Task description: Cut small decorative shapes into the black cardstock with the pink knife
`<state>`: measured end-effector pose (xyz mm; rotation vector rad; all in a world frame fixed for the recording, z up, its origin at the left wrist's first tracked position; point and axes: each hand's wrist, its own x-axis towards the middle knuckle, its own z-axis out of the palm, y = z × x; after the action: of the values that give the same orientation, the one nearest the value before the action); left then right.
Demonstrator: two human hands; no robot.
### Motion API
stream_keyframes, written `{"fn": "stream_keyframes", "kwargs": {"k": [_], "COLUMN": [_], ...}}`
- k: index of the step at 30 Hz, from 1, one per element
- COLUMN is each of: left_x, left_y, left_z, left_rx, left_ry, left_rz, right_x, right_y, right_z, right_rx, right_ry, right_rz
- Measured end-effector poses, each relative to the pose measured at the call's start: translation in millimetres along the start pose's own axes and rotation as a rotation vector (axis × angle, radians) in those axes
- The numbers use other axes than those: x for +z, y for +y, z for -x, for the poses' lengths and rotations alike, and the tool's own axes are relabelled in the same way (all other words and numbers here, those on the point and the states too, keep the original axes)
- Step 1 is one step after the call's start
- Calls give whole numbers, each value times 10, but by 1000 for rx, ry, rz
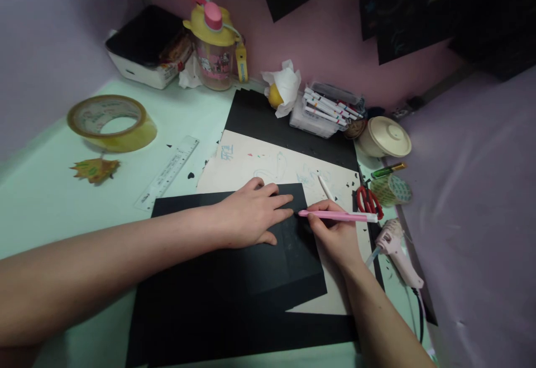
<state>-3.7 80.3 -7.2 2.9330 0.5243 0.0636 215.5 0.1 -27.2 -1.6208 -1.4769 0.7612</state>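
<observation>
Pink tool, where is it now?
Right of centre in the head view, the pink tool is in the right hand, tip near the right edge of the black paper.

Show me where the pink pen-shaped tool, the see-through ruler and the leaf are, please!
Pink pen-shaped tool (342,216): head view, on the middle of its barrel.
See-through ruler (168,172): head view, about halfway along its flat face.
Leaf (96,171): head view, on the middle of its blade.
</observation>
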Motion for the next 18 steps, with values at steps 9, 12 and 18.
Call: {"fn": "stream_keyframes", "kwargs": {"k": [9,12,18], "left_x": [-1,5,29], "left_y": [6,1,-7], "left_z": [-3,1,5], "left_rx": [-2,0,4], "left_ry": [-11,1,7], "left_rz": [-12,-11,-16], "right_x": [2,4,16], "right_y": [-61,-81,-60], "right_z": [-21,-29,-18], "right_rx": [14,19,36], "right_ry": [26,34,67], "right_rz": [7,2,-15]}}
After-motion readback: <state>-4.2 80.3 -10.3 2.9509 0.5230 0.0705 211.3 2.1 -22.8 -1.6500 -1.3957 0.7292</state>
